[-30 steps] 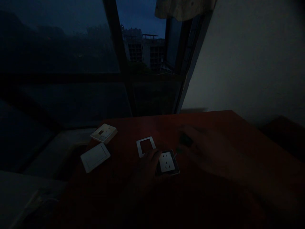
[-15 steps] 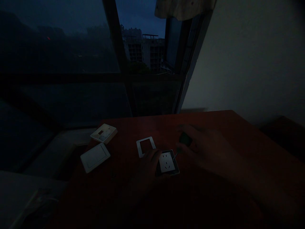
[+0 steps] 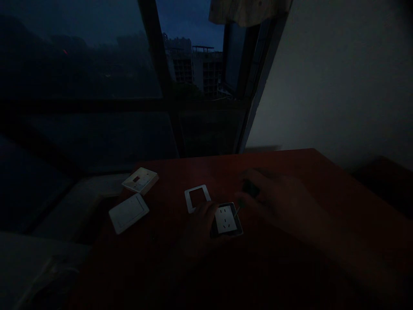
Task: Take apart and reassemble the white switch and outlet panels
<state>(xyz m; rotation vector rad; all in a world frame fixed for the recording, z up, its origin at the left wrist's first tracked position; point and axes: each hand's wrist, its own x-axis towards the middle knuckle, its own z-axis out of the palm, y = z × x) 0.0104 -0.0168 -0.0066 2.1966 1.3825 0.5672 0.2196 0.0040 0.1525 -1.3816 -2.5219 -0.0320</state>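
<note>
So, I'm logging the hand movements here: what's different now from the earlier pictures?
The right hand has shifted its fingers slightly around the screwdriver; the dimness hides whether the tool turned. Nothing was taken up or let go. The left hand stays on the socket; the white frame, switch plate and white box lie as before.

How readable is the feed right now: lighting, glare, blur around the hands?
Head view: very dim, the near side of the table almost black; head view: the white socket stands out, with no strong glare; head view: the left hand sinks into shadow, the right hand looks soft-edged, and the screwdriver shows as a dark green patch and thin shaft.
</note>
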